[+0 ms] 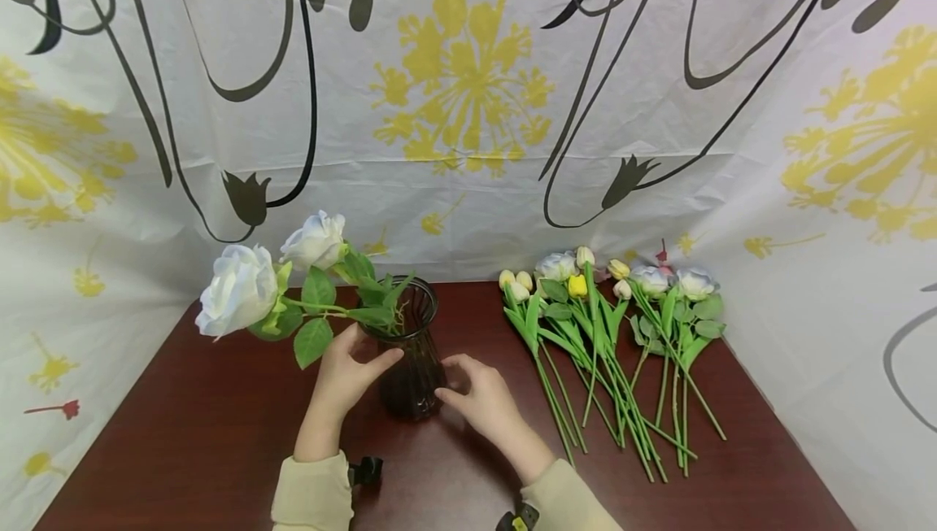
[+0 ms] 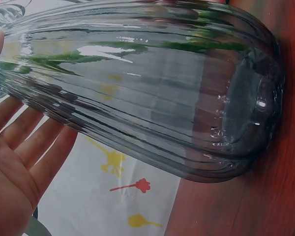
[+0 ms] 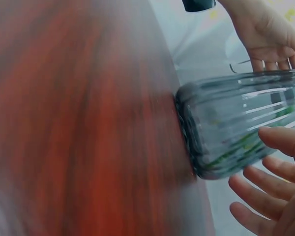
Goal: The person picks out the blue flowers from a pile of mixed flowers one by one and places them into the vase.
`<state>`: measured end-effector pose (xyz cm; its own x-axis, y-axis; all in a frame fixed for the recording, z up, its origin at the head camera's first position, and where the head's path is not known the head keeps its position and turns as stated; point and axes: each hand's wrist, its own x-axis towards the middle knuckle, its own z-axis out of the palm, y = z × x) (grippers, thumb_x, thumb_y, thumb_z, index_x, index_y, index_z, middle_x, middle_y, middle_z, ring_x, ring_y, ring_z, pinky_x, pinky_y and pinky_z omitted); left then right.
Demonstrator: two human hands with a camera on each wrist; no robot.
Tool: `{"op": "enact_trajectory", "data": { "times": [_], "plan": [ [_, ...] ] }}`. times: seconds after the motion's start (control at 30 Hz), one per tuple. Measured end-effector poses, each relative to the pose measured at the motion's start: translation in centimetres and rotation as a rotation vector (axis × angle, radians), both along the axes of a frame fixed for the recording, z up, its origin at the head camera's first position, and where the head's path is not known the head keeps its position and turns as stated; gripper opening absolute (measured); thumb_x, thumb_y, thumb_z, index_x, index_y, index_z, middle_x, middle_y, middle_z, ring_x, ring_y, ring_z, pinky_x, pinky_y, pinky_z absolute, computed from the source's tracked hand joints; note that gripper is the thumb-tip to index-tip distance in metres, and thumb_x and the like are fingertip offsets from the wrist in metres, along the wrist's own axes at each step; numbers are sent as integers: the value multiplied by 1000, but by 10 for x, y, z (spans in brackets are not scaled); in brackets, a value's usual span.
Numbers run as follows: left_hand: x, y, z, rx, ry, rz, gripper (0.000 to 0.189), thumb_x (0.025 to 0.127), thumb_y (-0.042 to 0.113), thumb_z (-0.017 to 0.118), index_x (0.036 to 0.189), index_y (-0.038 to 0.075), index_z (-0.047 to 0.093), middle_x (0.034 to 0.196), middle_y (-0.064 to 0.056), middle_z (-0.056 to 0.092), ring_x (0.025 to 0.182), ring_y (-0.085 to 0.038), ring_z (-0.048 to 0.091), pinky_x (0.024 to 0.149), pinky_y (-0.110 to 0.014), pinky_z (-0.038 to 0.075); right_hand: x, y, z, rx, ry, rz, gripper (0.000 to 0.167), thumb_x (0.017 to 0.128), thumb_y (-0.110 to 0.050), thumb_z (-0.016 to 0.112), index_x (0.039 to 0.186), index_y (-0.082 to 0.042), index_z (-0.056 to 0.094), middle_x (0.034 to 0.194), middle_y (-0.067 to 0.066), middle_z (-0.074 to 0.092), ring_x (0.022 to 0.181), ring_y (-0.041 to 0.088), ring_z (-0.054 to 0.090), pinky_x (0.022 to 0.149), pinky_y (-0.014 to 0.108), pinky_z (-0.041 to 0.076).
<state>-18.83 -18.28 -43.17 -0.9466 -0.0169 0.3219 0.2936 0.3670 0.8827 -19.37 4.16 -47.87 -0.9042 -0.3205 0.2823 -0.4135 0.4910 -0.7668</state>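
A dark, ribbed glass vase (image 1: 411, 376) stands upright on the table, its clear fluted wall (image 2: 137, 98) filling much of the left wrist view. Two pale blue-white roses (image 1: 237, 291) lean out over its left rim, with green leaves at the mouth. My left hand (image 1: 350, 376) holds the vase near its neck, thumb on the near side and fingers round the far side. On the vase's right, my right hand (image 1: 479, 397) is held close to the lower wall with thumb and fingers spread around it. In the right wrist view those fingers (image 3: 260, 196) look loosely bent; contact is unclear.
Several white and yellow tulips (image 1: 578, 287) and more pale roses (image 1: 695, 283) lie on the right of the dark red-brown table (image 1: 198, 433), stems toward the front. A patterned white cloth (image 1: 468, 222) hangs behind and along both sides.
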Motion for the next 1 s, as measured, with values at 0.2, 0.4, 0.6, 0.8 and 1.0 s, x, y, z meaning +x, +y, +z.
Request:
{"op": "enact_trajectory", "data": {
  "times": [0.2,0.4,0.6,0.8,1.0],
  "plan": [
    [-1,0,-1,1,11,0,47,79,25,81,123,14,64,117,-6,64,108,-22,59,85,-46,49,-2,9,7,20,-32,14,22,86,-19,73,105,-9,68,91,2,70,81,15,65,70,31,53],
    [-1,0,-1,9,0,-4,48,79,25,80,123,14,64,119,-5,64,109,-21,58,85,-45,49,-6,22,18,24,-7,-57,20,86,-18,73,101,-7,69,88,-2,69,78,13,65,68,31,52],
    [-1,-1,-2,17,-9,1,49,79,23,81,124,14,64,117,-5,64,107,-20,59,84,-42,50,-9,35,33,7,-32,-129,17,85,-18,73,98,-7,69,81,-4,67,70,11,61,64,30,51],
    [-2,1,0,27,-56,8,51,79,17,81,125,11,63,120,-8,64,110,-21,58,88,-43,48,-9,52,50,-18,-111,-194,16,86,-19,73,98,-9,70,80,-5,65,73,12,60,64,32,50],
    [-3,1,0,26,-87,16,51,79,13,80,126,9,62,122,-10,62,113,-24,56,91,-46,46,-6,72,71,-71,-182,-221,19,87,-16,72,103,-6,69,81,1,66,70,19,62,60,31,50]
  ]
}}
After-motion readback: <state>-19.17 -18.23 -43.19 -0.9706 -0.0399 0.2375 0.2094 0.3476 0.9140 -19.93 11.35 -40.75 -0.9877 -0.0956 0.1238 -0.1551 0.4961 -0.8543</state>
